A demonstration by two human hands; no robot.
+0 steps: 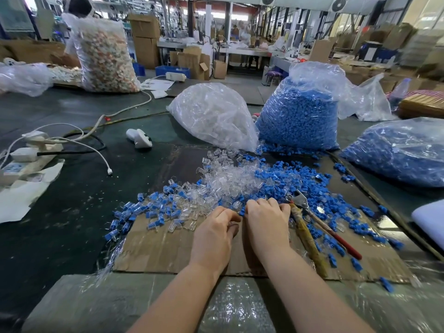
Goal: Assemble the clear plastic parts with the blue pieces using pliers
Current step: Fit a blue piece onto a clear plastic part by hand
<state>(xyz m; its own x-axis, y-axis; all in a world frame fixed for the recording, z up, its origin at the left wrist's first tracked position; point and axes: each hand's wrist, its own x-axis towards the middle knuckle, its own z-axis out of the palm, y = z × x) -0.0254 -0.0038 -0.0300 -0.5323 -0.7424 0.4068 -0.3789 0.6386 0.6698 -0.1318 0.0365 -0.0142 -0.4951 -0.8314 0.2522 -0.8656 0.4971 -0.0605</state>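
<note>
Loose clear plastic parts [225, 181] and blue pieces [298, 179] lie heaped on a cardboard sheet [163, 251]. Joined clear-and-blue pieces [149, 205] are spread to the left. My left hand [213, 234] and my right hand [266, 224] meet at the near edge of the heap, fingers curled; a blue piece [242, 212] shows between their fingertips. What each hand holds is hidden. Pliers [312, 224] with one tape-wrapped and one red handle lie on the cardboard just right of my right hand, untouched.
A bag of clear parts [213, 114] and a bag of blue pieces [300, 111] stand behind the heap, another blue bag [398, 152] at the right. A power strip with cables [28, 155] and a white device [139, 138] lie left. A person sits far left.
</note>
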